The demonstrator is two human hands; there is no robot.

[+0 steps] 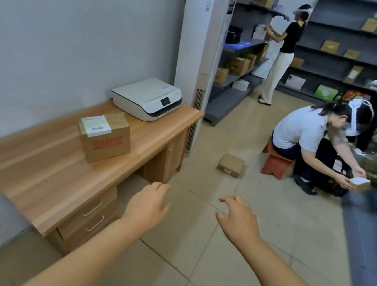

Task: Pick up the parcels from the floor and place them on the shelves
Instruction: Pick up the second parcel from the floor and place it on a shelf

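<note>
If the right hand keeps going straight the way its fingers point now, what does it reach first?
Probably the small parcel lying on the floor tiles ahead. The right hand is open and empty, and nothing shows between the two, though depth is hard to judge from this one view.

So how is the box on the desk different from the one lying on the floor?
The box on the desk looks taller and bulkier, while the box on the floor looks flatter. The desk box carries a white label on top and red print on its side; the floor box shows a plain top with only a small mark on its side. Both are brown cardboard, closed, and neither is touched by a hand.
</note>
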